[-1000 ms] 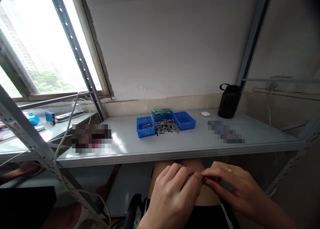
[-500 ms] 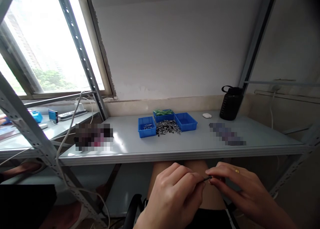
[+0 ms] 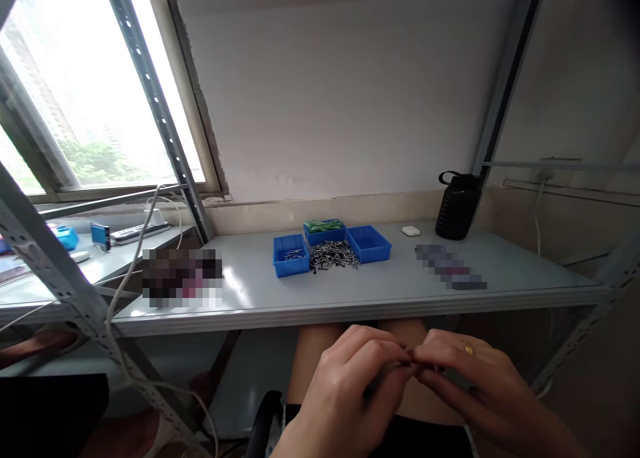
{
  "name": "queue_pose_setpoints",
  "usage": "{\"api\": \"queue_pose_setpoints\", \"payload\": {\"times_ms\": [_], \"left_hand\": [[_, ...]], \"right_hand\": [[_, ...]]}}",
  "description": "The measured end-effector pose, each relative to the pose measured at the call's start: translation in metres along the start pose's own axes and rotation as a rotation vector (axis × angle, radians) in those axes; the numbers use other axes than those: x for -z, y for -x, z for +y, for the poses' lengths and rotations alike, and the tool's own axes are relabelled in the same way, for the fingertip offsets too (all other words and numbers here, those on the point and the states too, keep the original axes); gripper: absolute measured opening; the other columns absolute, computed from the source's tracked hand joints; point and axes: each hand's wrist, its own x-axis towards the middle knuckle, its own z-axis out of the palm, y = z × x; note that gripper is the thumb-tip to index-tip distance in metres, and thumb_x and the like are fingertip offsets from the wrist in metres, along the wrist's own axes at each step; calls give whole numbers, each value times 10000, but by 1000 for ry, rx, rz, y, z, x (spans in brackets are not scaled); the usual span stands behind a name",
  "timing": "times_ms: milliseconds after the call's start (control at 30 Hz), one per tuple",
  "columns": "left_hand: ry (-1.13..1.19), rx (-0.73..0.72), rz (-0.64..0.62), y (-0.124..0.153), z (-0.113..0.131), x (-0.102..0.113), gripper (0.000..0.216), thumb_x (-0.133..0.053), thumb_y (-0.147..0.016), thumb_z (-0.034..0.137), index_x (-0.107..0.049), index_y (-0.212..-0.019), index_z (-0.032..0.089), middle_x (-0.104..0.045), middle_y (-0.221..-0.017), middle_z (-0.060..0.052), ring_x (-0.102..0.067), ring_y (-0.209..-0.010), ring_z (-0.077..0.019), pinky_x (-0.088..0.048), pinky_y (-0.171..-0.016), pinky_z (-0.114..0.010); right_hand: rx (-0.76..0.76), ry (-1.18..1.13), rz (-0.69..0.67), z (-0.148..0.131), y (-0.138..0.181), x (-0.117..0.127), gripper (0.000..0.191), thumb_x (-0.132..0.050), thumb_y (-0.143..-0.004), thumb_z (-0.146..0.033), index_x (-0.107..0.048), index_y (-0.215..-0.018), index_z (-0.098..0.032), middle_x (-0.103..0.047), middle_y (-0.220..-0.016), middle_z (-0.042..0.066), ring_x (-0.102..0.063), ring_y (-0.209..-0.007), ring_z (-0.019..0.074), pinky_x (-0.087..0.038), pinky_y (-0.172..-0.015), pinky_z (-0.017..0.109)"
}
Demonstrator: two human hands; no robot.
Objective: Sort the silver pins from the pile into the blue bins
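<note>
Left hand (image 3: 350,385) and right hand (image 3: 470,385) curled fingertip to fingertip below near table (image 3: 350,298) edge; grips pinched shut, contents and pointing hidden.

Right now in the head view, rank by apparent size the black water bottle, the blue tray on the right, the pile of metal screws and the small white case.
1. Black water bottle
2. Blue tray on the right and pile of metal screws: too alike to rank
3. Small white case
</note>
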Motion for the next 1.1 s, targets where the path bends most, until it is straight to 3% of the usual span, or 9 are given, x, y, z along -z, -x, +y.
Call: {"api": "queue_pose_setpoints", "payload": {"times_ms": [167, 300, 467, 800, 1100], "left_hand": [[-73, -8, -41, 2, -6, 0, 137, -518, -903, 73, -596, -971, 162, -693, -870, -33, -621, -771, -136, -492, -690, -219], [-173, -21, -80, 1, -9, -2, 128, -509, -933, 130, -626, -983, 149, -680, -842, -49, -578, -735, -150, -479, -663, -248], [-293, -70, -77, 1, -11, -5, 123, -532, -939, 172, -654, -926, 164, -675, -793, -27, -548, -729, -160, -465, -687, -284], [-289, -13, -124, 2, -13, -1, 86, -569, -921, 203, -642, -964, 189, -682, -850, -21, -558, -769, -176, -472, -708, -303], [-277, -16, -121, 4, -20, -1, 156, -563, -891, 95, -621, -1002, 188, -682, -884, -19, -578, -773, -172, -472, -704, -293]], "right_hand": [[-15, 12, 76, -1, -3, 2, 136, -448, -978, -215, -531, -1082, -240, -696, -772, -12, -664, -675, 108, -498, -634, 187], [-4, 49, 75, 1, -2, -2, 180, -446, -981, -220, -513, -1146, -246, -706, -799, -2, -677, -725, 120, -512, -673, 196], [-4, 77, 56, 5, 0, -4, 138, -443, -987, -233, -537, -1088, -246, -690, -801, -8, -660, -720, 112, -497, -690, 195], [-27, 82, 51, 5, -4, -2, 138, -395, -1002, -227, -532, -1002, -243, -682, -788, -9, -638, -690, 111, -479, -663, 201], [-83, 38, 70, 8, 0, -3, 90, -460, -978, -215, -533, -1018, -248, -671, -815, -8, -634, -753, 126, -473, -696, 214]]}}
